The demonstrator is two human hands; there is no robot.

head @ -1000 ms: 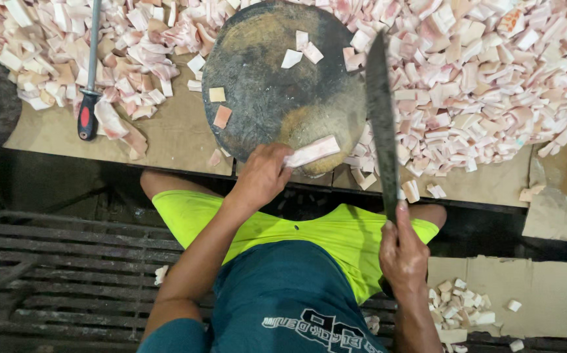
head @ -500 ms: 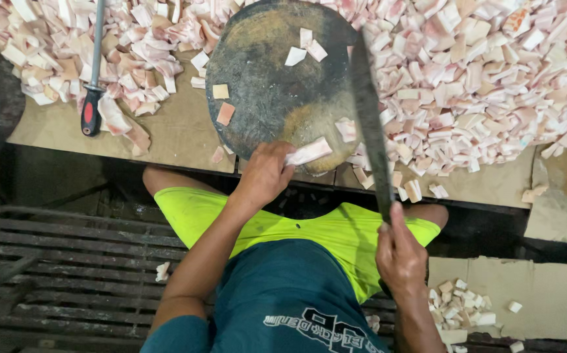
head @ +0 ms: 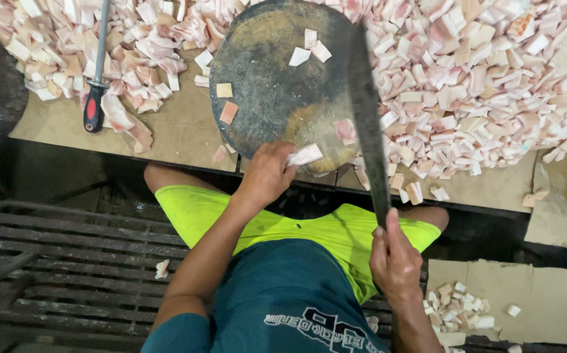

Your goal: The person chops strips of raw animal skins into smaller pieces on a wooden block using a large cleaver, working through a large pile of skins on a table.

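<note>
A pale pinkish strip of cut meat or fat (head: 305, 155) is pinned at the near edge of the round, dark, worn wooden chopping block (head: 264, 98), where it is pressed down under the fingers of the left hand (head: 267, 175). It appears to be held so close to the rim so that it is steadied within easy reach of the blade. A long, dark, straight-bladed knife (head: 366, 111) is gripped by its handle in the right hand (head: 395, 261), which is closed around it; the blade is held raised and pointing away from the body, across the right side of the block, apart from the strip. Both hands are thus occupied, neither being open.

A few small cut squares are left on the far and left parts of the block, and bare room remains in its middle. The block is set on a brown cardboard-covered desk (head: 172, 131), and it is hemmed on the right and behind by a large heap of pale pink and white cut pieces (head: 493, 78), which comes up to its rim. A smaller heap (head: 68, 46) lies to the left, with a sharpening steel with a red and black handle (head: 97, 72) resting on it, well apart from the hands. The near desk edge lies just beyond the knees, covered by bright yellow-green shorts (head: 264, 222).
</note>
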